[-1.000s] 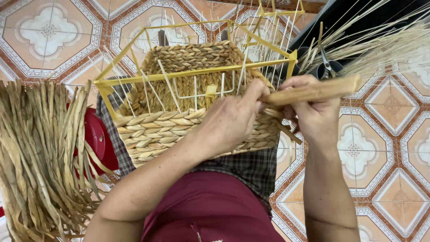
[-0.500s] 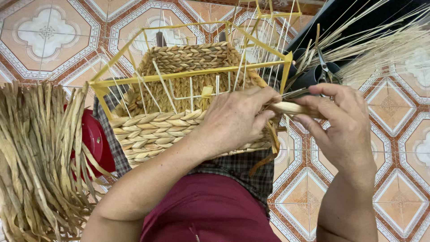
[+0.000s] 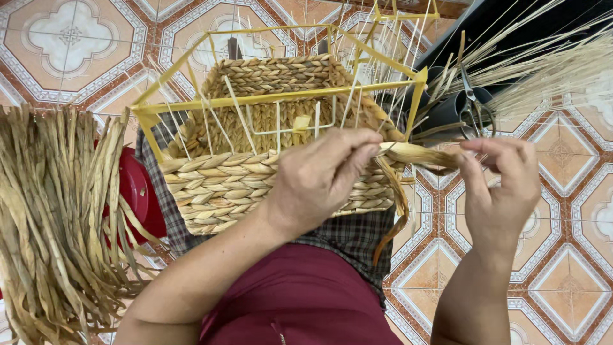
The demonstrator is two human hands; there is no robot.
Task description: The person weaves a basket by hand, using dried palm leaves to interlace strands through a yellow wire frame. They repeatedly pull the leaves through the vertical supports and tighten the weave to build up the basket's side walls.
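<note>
At the rim of the half-woven basket (image 3: 255,179), a dried strand (image 3: 415,154) is pinched closed by the left hand (image 3: 319,182) and right hand (image 3: 501,185), best kept taut against the yellow frame (image 3: 281,99).

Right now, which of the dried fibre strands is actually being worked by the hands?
The thick strand at the basket's right corner, pinched between both hands; the bundle at the left lies untouched.

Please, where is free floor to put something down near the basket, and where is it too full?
Bare tile lies at far left above the straw bundle, and at lower right beside the right hand. Crowded: the basket on the lap, and upper right with scissors and stalks.
</note>
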